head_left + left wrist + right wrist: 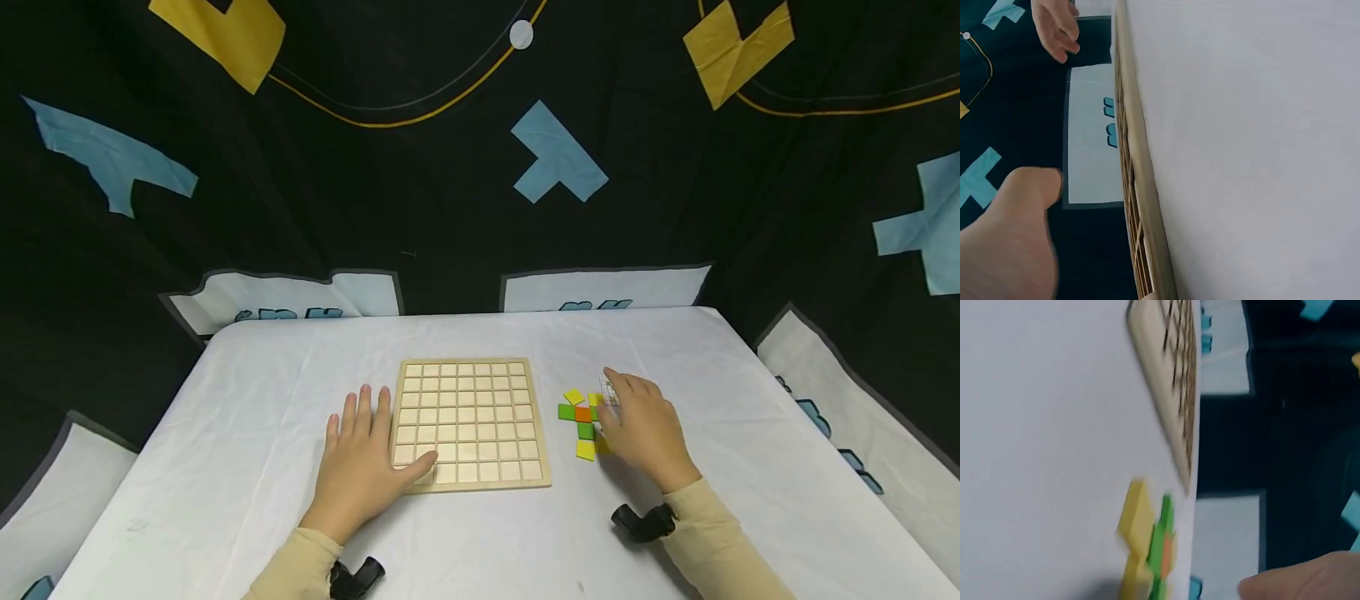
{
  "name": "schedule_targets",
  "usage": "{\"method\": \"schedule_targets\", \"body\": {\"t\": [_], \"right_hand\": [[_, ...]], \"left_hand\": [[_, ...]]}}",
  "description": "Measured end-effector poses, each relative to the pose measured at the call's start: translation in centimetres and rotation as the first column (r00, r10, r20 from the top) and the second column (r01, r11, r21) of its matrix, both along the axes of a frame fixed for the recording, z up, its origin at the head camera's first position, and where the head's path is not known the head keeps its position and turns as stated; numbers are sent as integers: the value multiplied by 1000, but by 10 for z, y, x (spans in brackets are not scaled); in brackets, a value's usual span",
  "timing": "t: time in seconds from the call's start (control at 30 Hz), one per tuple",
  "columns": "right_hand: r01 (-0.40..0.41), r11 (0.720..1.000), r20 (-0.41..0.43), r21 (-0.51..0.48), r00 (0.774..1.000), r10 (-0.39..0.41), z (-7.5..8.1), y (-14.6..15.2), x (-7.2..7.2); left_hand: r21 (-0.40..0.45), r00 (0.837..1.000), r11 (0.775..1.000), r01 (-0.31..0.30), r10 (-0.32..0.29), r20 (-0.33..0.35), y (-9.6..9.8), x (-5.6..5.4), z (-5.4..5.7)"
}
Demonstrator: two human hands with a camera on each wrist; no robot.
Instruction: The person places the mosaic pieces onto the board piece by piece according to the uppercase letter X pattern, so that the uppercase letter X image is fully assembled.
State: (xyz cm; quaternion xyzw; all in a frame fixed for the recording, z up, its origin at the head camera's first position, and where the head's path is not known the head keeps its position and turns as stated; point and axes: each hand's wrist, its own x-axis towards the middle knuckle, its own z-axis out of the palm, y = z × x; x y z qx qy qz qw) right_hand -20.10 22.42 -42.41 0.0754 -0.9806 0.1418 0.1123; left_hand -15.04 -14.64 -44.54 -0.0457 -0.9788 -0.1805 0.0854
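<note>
A square wooden grid board lies on the white table. My left hand is at its left side, fingers spread and straight, with the thumb reaching over the near left corner. In the left wrist view the thumb stands apart from the board's edge. Right of the board are several small square tiles: green, orange and yellow. Over their right side hovers my right hand, fingers loosely bent, hiding some tiles. A small printed white piece shows between its thumb and index finger.
White cloth covers the table. Behind it hangs a black curtain with blue and yellow shapes. Black wrist cameras sit at both sleeves, low over the cloth.
</note>
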Motion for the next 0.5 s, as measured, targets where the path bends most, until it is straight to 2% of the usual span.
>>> {"method": "schedule_targets", "body": {"t": [0.23, 0.5], "right_hand": [[27, 999, 109, 35, 994, -31, -10, 21, -1], [23, 1000, 145, 6, 989, -23, -19, 31, 1]], "left_hand": [[40, 999, 999, 30, -31, 30, -6, 8, -15], [57, 996, 995, 85, -86, 20, -2, 12, -33]]}}
